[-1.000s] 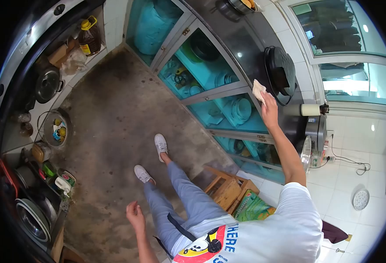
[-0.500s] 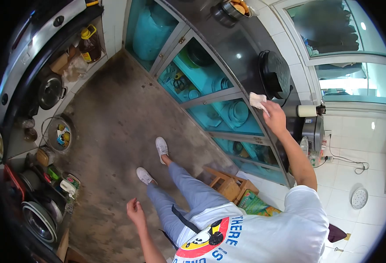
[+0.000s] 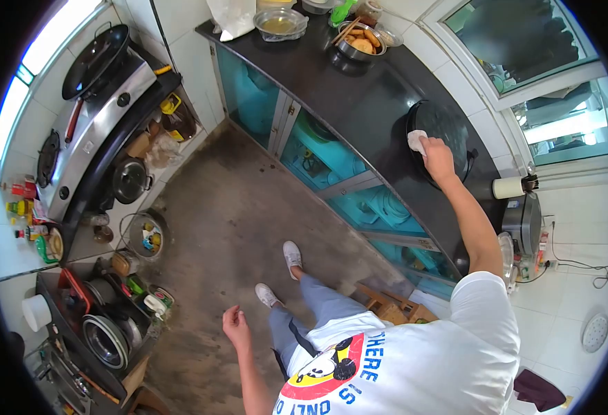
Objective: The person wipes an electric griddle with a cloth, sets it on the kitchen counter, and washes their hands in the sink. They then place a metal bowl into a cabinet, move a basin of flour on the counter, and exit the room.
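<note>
My right hand [image 3: 438, 160] is closed on a small white cloth [image 3: 417, 142], its arm stretched out over the dark counter [image 3: 359, 104]. The cloth is at the near left edge of a round black electric griddle [image 3: 442, 131], and looks to be touching it. Part of the griddle's edge is hidden behind my hand and forearm. Away from the counter, my left hand [image 3: 236, 328] hangs over the floor beside my legs. Its fingers are loosely bent and a little apart, with nothing visible in them.
Farther along the counter are a bowl of browned food with chopsticks [image 3: 360, 43] and a foil-like bowl of liquid [image 3: 280, 25]. A utensil holder [image 3: 510, 187] and a rice cooker [image 3: 523, 220] stand to the right. A wok [image 3: 96, 63] sits on the stove at left; a bucket [image 3: 143, 235] is on the floor.
My right hand has carried the cloth from the counter's front edge to the griddle. The view has shifted, so more of the counter and stove shows. My left hand still hangs low.
</note>
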{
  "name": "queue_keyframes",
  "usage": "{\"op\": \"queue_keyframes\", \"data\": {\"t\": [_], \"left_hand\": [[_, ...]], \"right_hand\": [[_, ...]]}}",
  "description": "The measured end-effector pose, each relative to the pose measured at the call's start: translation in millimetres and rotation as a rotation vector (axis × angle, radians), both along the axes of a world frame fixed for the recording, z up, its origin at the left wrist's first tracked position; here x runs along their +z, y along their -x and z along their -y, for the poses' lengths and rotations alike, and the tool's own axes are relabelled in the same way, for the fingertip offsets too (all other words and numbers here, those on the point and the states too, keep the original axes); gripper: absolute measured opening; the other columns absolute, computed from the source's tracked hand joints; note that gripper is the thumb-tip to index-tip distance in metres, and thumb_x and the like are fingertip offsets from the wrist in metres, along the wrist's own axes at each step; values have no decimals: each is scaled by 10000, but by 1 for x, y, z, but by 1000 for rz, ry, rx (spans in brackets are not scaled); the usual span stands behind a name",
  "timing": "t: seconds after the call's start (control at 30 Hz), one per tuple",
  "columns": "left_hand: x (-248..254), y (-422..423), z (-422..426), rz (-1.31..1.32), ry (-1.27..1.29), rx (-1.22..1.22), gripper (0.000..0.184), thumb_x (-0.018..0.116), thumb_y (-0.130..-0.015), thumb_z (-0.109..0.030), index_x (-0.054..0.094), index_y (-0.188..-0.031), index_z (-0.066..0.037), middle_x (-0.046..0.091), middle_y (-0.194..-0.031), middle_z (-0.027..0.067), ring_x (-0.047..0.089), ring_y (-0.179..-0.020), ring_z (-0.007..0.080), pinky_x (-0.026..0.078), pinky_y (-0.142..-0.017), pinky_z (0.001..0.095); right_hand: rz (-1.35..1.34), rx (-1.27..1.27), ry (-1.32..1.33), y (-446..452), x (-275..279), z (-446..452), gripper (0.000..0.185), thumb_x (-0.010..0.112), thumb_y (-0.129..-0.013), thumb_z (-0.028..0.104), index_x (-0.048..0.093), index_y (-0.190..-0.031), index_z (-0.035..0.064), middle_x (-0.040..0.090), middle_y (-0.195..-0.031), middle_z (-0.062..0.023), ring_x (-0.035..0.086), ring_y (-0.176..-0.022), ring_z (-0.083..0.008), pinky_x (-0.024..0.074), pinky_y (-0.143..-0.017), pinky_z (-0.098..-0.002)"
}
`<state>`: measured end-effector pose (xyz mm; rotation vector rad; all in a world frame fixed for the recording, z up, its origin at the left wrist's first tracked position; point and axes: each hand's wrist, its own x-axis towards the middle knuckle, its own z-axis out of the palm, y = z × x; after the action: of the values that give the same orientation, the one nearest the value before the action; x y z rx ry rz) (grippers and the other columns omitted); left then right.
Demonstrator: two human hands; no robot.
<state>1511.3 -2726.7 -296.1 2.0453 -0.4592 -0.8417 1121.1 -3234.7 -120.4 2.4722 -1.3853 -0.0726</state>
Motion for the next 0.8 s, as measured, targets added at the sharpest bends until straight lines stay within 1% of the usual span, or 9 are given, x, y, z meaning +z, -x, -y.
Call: {"op": "queue_keyframes", "data": {"t": [0.1, 0.2, 0.3, 0.4, 0.5, 0.6, 0.7, 0.8], "left_hand": [[5, 8, 14, 23, 34, -13, 173, 547, -804, 76, 608, -962, 39, 568, -949, 84, 568, -791, 144, 470, -718, 242], [16, 11, 33, 47, 16, -51, 164, 561, -797, 61, 613, -950, 39, 579, -932, 96, 579, -789, 160, 478, -715, 254], [31, 14, 51, 81, 41, -81, 160, 571, -791, 54, 617, -944, 38, 584, -929, 99, 583, -789, 166, 480, -716, 259], [40, 12, 64, 87, 44, -98, 162, 572, -788, 55, 618, -943, 38, 586, -936, 98, 583, -791, 166, 480, -720, 261], [51, 8, 72, 131, 59, -116, 159, 570, -789, 58, 619, -938, 38, 587, -940, 99, 583, -791, 166, 481, -723, 263], [56, 2, 74, 189, 58, -140, 153, 565, -795, 61, 615, -938, 39, 585, -946, 97, 583, -790, 165, 483, -728, 265], [67, 0, 81, 234, 85, -107, 136, 585, -802, 48, 623, -929, 19, 581, -865, 50, 557, -738, 110, 456, -684, 233], [87, 2, 91, 136, 61, -89, 166, 568, -789, 72, 605, -947, 35, 580, -950, 103, 586, -793, 172, 488, -732, 268]], "right_hand": [[-153, 17, 2, 4, -6, 12, 238, 623, -681, 41, 575, -913, 28, 600, -841, -130, 589, -805, -290, 513, -660, -384], [-274, 100, 67, 2, -3, 16, 103, 553, -756, 103, 583, -824, 33, 609, -803, -95, 604, -782, -243, 521, -601, -352], [-330, 77, -8, -2, 0, 27, 95, 573, -746, 113, 603, -810, 49, 613, -811, -99, 604, -785, -239, 523, -611, -346], [-285, 162, -102, -4, 13, 31, 98, 578, -754, 129, 618, -813, 62, 614, -819, -104, 607, -785, -249, 525, -620, -357], [-193, 155, -135, -1, 25, 22, 114, 589, -755, 146, 625, -828, 67, 619, -835, -109, 610, -780, -261, 526, -623, -371], [-82, 141, -118, 13, 12, 22, 118, 604, -736, 110, 622, -844, 65, 620, -850, -122, 613, -784, -272, 527, -629, -386], [-108, 30, -96, 10, 4, 24, 149, 616, -708, 65, 609, -856, 53, 618, -833, -125, 620, -781, -276, 529, -630, -387], [-55, -25, -52, 9, -8, 29, 170, 618, -687, 30, 595, -856, 39, 626, -808, -121, 631, -761, -280, 534, -634, -391]]}}
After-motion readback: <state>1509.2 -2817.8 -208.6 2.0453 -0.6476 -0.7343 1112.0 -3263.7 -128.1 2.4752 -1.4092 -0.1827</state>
